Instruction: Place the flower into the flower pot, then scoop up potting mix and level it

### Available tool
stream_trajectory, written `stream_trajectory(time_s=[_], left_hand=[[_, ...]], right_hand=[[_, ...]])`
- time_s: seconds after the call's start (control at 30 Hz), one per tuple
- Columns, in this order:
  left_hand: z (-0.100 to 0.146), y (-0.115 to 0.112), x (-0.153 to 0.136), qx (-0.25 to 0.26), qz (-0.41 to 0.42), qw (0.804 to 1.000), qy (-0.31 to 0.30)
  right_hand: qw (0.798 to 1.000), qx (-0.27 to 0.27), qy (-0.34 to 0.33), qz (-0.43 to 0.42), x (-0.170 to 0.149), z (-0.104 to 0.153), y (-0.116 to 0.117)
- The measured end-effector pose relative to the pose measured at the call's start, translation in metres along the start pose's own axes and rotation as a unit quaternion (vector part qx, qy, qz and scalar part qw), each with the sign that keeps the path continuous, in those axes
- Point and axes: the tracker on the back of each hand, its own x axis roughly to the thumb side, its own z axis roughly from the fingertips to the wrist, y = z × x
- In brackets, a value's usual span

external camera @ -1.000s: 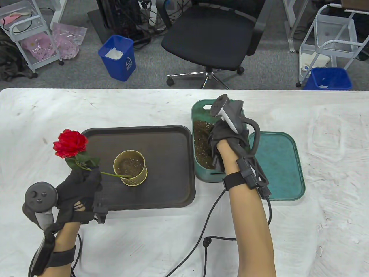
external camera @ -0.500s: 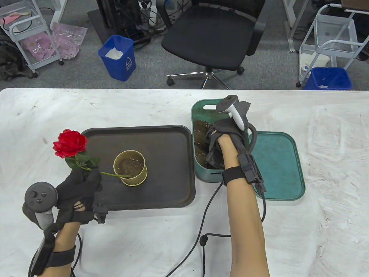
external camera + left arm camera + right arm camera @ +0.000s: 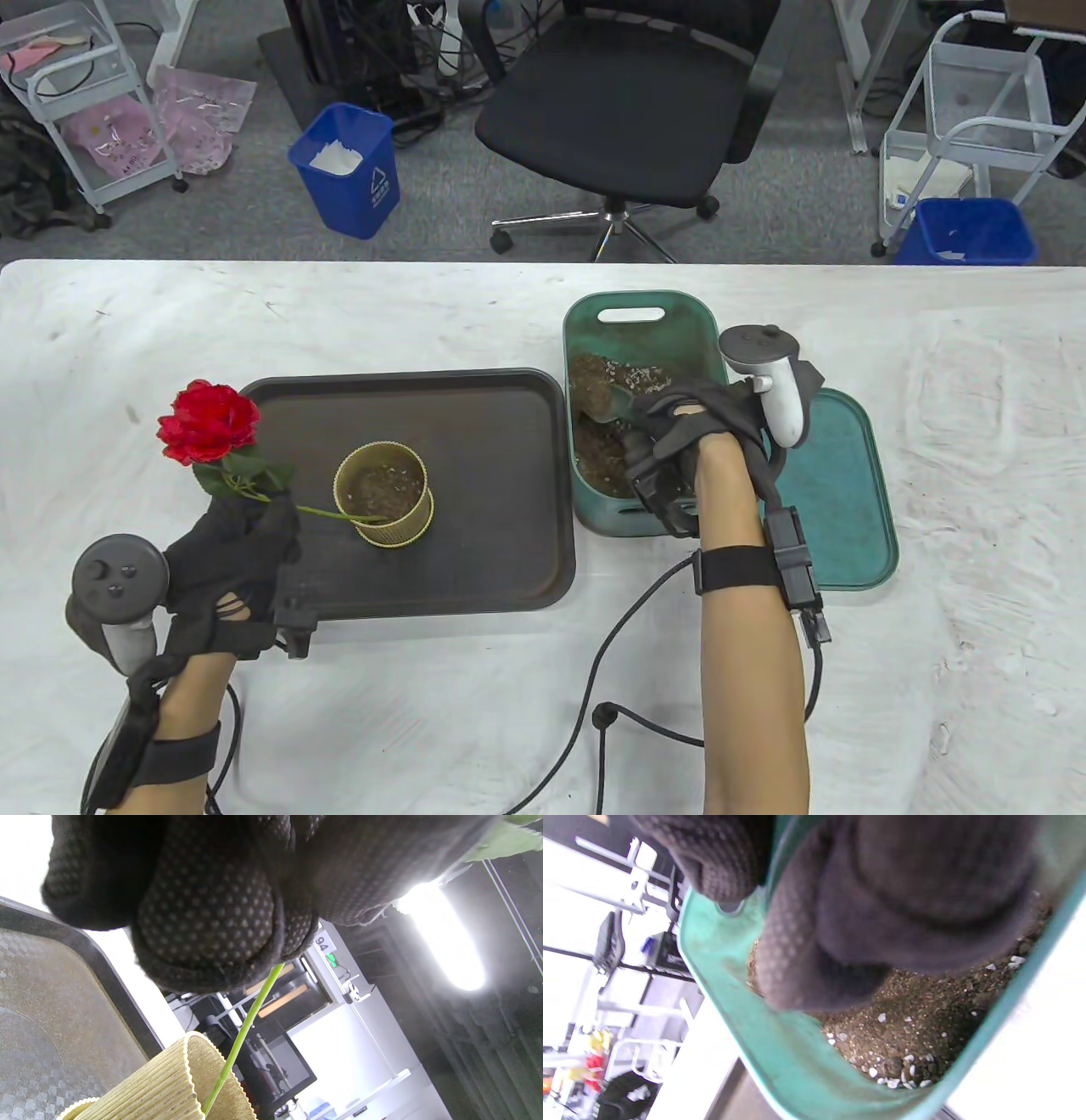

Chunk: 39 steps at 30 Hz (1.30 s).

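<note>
White-covered counter [image 3: 424, 730]: my left grip [image 3: 229, 552] pinches the flower [image 3: 208, 422], stem tip inside the pot [image 3: 383, 493]. My right grip [image 3: 679, 441] clasps the scoop [image 3: 607, 407] in the soil bin [image 3: 585, 509]; I judge lifting level avoids spills.

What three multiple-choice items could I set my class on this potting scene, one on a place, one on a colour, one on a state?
1. Where does the flower pot stand?
A. on the dark tray
B. in the green bin
C. on the teal lid

2. What colour is the flower?
A. yellow
B. red
C. white

3. What is the left hand doing?
A. resting flat on the table
B. gripping the scoop
C. holding the flower by its stem, whose end dips into the pot

Answers: 1 A, the pot sits inside the tray's rim. 2 B, the bloom is red. 3 C, the fingers curl round the green stem.
</note>
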Motion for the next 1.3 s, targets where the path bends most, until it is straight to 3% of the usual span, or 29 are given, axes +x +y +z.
stream_trajectory(time_s=[0.27,0.47,0.57,0.73,0.9,1.03,1.13,1.3], left_hand=[[-0.001,0.000,0.001,-0.002,0.003,1.000,0.002],[-0.002,-0.001,0.001,-0.004,0.003,1.000,-0.001],[-0.002,-0.001,0.001,-0.005,0.002,1.000,-0.003],[-0.001,-0.001,0.001,-0.005,0.002,1.000,-0.005],[-0.001,-0.001,0.001,-0.005,0.000,1.000,-0.007],[-0.001,-0.001,0.001,-0.004,-0.002,1.000,-0.007],[-0.001,-0.001,0.001,-0.003,-0.001,1.000,-0.005],[0.000,-0.001,0.001,-0.003,-0.004,1.000,-0.007]], right_hand=[[0.996,-0.019,-0.056,-0.068,-0.008,0.042,-0.018],[0.992,0.007,-0.107,-0.061,0.003,0.063,-0.004],[0.990,0.043,-0.132,-0.035,0.012,0.070,0.021],[0.980,0.115,-0.161,0.020,0.026,0.076,0.086],[0.972,0.147,-0.164,0.087,0.033,0.071,0.143],[0.967,0.125,-0.163,0.154,0.036,0.062,0.185],[0.962,0.107,-0.169,0.187,0.039,0.061,0.198],[0.937,0.032,-0.217,0.270,0.051,0.070,0.213]])
